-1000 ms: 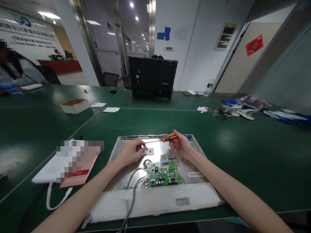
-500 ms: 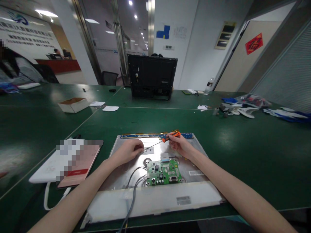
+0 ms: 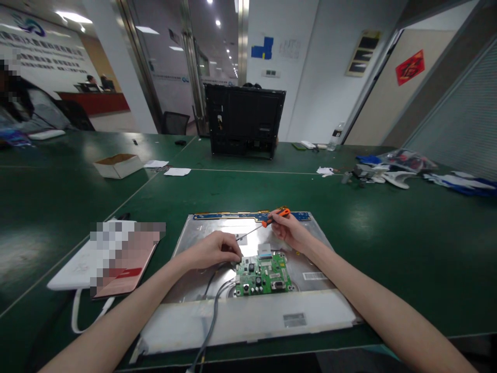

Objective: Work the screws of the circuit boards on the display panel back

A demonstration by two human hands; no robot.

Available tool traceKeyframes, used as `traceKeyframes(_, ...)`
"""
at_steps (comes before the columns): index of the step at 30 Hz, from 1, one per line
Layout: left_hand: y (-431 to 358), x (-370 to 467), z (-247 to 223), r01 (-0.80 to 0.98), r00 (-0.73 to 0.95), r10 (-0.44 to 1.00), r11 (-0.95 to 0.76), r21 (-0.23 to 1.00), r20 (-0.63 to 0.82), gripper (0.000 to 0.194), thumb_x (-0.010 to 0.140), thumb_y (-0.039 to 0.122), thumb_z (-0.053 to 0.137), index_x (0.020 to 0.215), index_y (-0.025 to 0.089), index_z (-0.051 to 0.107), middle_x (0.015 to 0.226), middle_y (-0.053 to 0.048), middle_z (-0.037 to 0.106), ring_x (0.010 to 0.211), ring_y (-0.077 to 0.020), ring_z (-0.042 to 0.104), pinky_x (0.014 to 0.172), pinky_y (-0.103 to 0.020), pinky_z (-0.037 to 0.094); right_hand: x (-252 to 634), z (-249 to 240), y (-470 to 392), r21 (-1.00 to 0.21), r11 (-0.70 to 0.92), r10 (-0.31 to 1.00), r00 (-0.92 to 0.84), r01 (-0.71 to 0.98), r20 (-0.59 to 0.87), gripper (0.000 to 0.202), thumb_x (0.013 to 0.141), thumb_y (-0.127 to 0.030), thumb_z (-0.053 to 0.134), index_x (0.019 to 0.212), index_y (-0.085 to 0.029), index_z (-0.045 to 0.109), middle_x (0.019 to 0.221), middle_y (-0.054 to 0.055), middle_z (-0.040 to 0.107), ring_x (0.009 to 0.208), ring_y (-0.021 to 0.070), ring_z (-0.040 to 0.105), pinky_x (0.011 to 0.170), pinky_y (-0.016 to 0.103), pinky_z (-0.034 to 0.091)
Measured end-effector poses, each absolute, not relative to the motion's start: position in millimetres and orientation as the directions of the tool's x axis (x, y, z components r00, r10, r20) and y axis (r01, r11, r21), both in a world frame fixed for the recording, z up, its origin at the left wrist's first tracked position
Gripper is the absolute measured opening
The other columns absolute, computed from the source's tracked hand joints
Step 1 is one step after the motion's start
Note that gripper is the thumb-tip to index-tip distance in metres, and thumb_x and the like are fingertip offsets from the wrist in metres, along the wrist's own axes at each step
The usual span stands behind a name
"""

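In my right hand (image 3: 289, 230) is a screwdriver (image 3: 276, 217) with an orange and black handle, its thin shaft slanting down to the left. My left hand (image 3: 219, 249) is closed, fingertips pinched at the upper left corner of a green circuit board (image 3: 264, 274); whatever they hold is too small or hidden. The board lies on the metal back of a flat display panel (image 3: 314, 259). Grey cables (image 3: 215, 311) run from the board's left side over the panel's front edge. A narrow blue circuit strip (image 3: 229, 216) lines the panel's far edge.
Left of the panel lie a white device (image 3: 73, 269) with a white cable and a pinkish booklet (image 3: 135, 269). Farther back stand an open box (image 3: 118, 168) and a black monitor housing (image 3: 244, 122). Bags and small parts (image 3: 388, 171) are at the right. A person (image 3: 34, 109) sits far left.
My left hand has moved right and toward me, from the small label near the screwdriver tip to the board's corner. My right hand keeps the screwdriver almost in place.
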State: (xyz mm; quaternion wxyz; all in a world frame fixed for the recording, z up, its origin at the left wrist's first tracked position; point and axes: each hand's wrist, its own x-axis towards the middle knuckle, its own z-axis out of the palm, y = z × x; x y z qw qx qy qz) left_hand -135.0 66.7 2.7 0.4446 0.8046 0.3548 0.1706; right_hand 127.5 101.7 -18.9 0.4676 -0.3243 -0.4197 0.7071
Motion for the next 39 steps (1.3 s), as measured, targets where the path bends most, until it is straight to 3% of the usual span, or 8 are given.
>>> traceKeyframes(9,65,-133,3,0.453,0.684,0.728,-0.374,0.810,-0.046,0.011,0.082,0.024,0.063,0.081,0.017,0.072,0.078,-0.002,0.065,0.071,-0.0142,0.059,0.064,-0.023,0.044,125,-17,100,-0.896,-0.196,0.938,-0.341,-0.398,-0.054,0.011,0.089,-0.023,0.063,0.088,-0.013,0.060,0.069,-0.005,0.056,0.047,0.0035,0.044,0.040,0.015,0.035)
traceKeyframes(15,64,-132,3,0.490,0.630,0.776,-0.363,0.792,-0.034,0.010,0.078,0.026,0.068,0.078,0.017,0.070,0.071,0.000,0.062,0.064,-0.0128,0.054,0.058,-0.022,0.040,123,-14,100,-0.893,-0.207,0.944,-0.321,-0.400,-0.075,0.033,0.069,-0.043,0.080,0.078,-0.016,0.063,0.060,-0.004,0.057,0.045,0.0044,0.040,0.038,0.017,0.030)
traceKeyframes(18,65,-131,3,0.486,0.627,0.778,-0.362,0.796,-0.028,0.010,0.078,0.026,0.068,0.076,0.016,0.069,0.070,0.000,0.062,0.064,-0.0131,0.055,0.058,-0.022,0.041,123,-12,99,-0.891,-0.217,0.946,-0.311,-0.398,-0.092,0.036,0.067,-0.047,0.081,0.076,-0.017,0.063,0.061,-0.003,0.060,0.045,0.0046,0.040,0.037,0.018,0.029)
traceKeyframes(32,65,-134,7,0.467,0.673,0.740,-0.419,0.779,-0.006,0.009,0.078,0.024,0.070,0.082,0.016,0.074,0.076,-0.002,0.065,0.066,-0.0134,0.056,0.059,-0.022,0.043,124,-12,98,-0.891,-0.239,0.936,-0.334,-0.386,-0.107,0.035,0.067,-0.047,0.080,0.076,-0.017,0.063,0.051,-0.006,0.051,0.043,0.0052,0.038,0.037,0.017,0.029)
traceKeyframes(39,67,-134,5,0.467,0.677,0.736,-0.434,0.770,0.005,0.010,0.080,0.023,0.068,0.083,0.017,0.075,0.077,-0.003,0.065,0.070,-0.0142,0.058,0.064,-0.023,0.043,124,-9,95,-0.908,-0.155,0.952,-0.303,-0.389,-0.032,0.034,0.062,-0.035,0.083,0.082,-0.019,0.061,0.059,-0.005,0.056,0.046,0.0059,0.044,0.038,0.017,0.031)
